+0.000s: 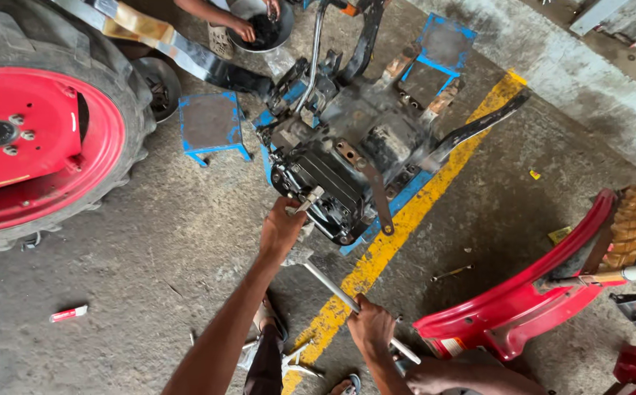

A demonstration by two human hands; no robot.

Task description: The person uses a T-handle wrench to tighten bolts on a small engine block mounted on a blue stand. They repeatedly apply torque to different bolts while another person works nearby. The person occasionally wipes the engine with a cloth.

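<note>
The right hand (371,327) sits closest to the lens, low in the view, its fingers wrapped shut around the handle end of a long metal wrench bar (347,300). The bar slants up and to the left from that fist toward the left hand (281,228), which is raised against the near face of a dark, greasy machine housing (347,164). The left fingers are curled closed over the bar's head end and a small bright fitting (309,199) at the housing's lower left corner; the exact point where tool meets fitting is hidden by the hand. Both forearms rise from the bottom edge, and a sandalled foot (267,318) shows between them on the concrete floor (150,278).

The housing rests on blue stands, straddling a worn yellow floor line (398,227) that runs diagonally under the bar. A flat metal link (378,197) hangs down across its front. Left of it stands a small blue stool (212,124), and further left a big tractor tyre with a red wheel (40,139). A red fender panel (530,292) lies to the right, just beside the right hand. A loose spanner (451,273) lies on the floor between the yellow line and the fender. At the top edge another person's hand (243,29) reaches into a dark round basin (263,29), well apart from the work
</note>
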